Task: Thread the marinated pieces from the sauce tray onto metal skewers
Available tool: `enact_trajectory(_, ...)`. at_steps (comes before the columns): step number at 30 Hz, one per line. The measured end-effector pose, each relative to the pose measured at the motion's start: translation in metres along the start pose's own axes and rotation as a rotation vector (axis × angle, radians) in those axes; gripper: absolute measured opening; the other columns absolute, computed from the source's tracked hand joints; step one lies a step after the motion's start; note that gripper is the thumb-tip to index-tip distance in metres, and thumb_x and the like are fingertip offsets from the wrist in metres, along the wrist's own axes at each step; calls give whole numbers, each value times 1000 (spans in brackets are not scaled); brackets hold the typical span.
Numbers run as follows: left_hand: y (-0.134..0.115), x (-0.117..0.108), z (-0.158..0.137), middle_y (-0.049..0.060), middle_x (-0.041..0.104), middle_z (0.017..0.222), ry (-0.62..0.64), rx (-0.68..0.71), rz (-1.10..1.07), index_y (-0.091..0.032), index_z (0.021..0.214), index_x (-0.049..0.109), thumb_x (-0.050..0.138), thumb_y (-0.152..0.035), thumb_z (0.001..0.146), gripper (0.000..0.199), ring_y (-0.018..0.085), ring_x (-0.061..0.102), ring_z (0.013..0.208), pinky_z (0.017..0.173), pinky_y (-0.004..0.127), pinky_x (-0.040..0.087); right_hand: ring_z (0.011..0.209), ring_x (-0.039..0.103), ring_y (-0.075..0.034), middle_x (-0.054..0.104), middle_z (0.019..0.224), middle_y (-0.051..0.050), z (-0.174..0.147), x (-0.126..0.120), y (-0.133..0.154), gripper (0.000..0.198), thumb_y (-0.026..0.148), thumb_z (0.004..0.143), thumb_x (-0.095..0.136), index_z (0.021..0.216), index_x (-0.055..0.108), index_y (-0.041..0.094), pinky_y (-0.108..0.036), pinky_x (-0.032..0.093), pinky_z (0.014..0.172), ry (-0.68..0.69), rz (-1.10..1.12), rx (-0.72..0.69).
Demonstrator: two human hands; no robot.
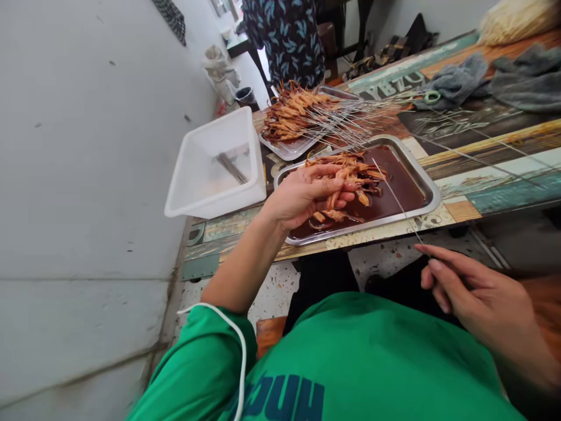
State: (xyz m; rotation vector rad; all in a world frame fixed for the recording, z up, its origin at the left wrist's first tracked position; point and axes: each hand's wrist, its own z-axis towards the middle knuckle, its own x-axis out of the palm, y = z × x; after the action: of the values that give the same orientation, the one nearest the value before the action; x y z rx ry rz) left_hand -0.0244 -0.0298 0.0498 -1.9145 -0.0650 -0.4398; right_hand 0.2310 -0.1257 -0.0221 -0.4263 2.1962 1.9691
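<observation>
My left hand is closed on a reddish-brown meat piece, just above a metal tray. Dark red-brown liquid fills the tray, and more such pieces with thin, dark ends lie in it; their exact kind cannot be told. Between the thumb and fingers of my right hand is a thin metal skewer. It slants up and left over the tray, its tip apart from the meat in my left hand.
Behind the tray, skewered pieces are heaped on a clear tray, their metal skewers pointing right. A white bin at left holds several skewers. Grey cloths lie at right. Beyond the table stands a person.
</observation>
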Motion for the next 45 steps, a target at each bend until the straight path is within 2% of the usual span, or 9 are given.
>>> enact_trajectory(3,-2,-2,-3,6,66,85,-16,41,-47,-9,102,54,59,-8,74,29,13,65,74,68,25,52,37,41,-6,56,63,0,1,2,4,35,40,84,50,112,59,23,-19,35,32,32,19,-5)
enact_trajectory(8,2,-12,8,8,67,81,-21,33,-99,-8,78,58,59,-7,73,6,8,60,62,58,18,48,37,41,-6,55,61,1,6,14,2,37,40,84,48,114,57,19,-19,34,33,86,39,-60)
enact_trajectory(10,7,-16,16,8,67,81,-57,44,-127,-8,77,58,58,-7,74,3,7,60,62,58,17,48,37,41,-6,55,60,1,8,19,0,38,40,84,47,114,57,18,-19,33,32,130,25,-76)
enact_trajectory(13,14,-21,26,8,66,83,-125,94,-150,-8,80,59,56,-6,75,6,7,60,65,63,19,48,38,42,-7,55,60,1,9,24,-2,39,40,85,45,115,57,18,-19,31,32,180,-36,-100)
enact_trajectory(17,21,-26,36,9,65,83,-181,105,-209,-9,85,59,51,-4,78,12,8,60,64,64,21,48,40,46,-8,55,57,2,8,27,-2,39,39,84,45,115,58,19,-19,36,36,140,-142,-154)
enact_trajectory(28,23,-48,46,8,65,87,-21,33,-349,-12,95,59,49,-6,80,20,11,62,76,69,23,48,35,39,-7,54,55,2,8,32,-13,44,39,84,45,120,57,17,-18,32,32,166,-170,-111)
enact_trajectory(36,28,-51,46,5,64,77,-47,148,-295,-11,98,56,55,-5,76,24,7,61,67,66,19,47,39,46,-8,55,52,3,12,34,-5,38,34,82,47,112,62,16,-17,38,36,121,-260,-280)
enact_trajectory(42,32,-48,47,9,65,91,-11,185,-245,-12,102,54,58,-11,76,26,12,63,73,71,24,48,60,61,-12,67,73,-3,12,31,-11,34,32,82,50,109,64,17,-20,50,59,87,-298,-319)
enact_trajectory(45,34,-49,50,9,66,89,-38,206,-246,-11,93,54,58,-12,76,16,13,64,77,73,25,48,61,62,-14,70,81,-6,12,30,-11,33,33,81,51,105,66,17,-21,51,59,70,-326,-338)
